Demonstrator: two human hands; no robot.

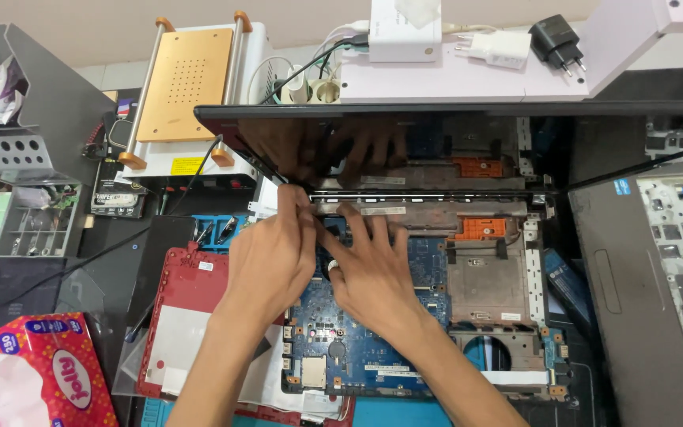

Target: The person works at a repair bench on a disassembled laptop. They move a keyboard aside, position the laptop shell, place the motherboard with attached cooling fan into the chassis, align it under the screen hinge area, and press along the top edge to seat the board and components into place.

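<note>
Opened-up laptop (468,316) sat flat with its case off, blue motherboard (357,348) fully exposed, orange part by the hinge, and its dark glossy screen (468,146) stood upright at the back.

Both forearms reached up from below and converged. The left hand (270,257) and right hand (369,273) lay side by side, palms down, fingers pressed forward, thumbs nearly touching.

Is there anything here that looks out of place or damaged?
Nothing looks damaged. The laptop lies opened, its blue circuit board bare; left hand and right hand press near the hinge.
</note>
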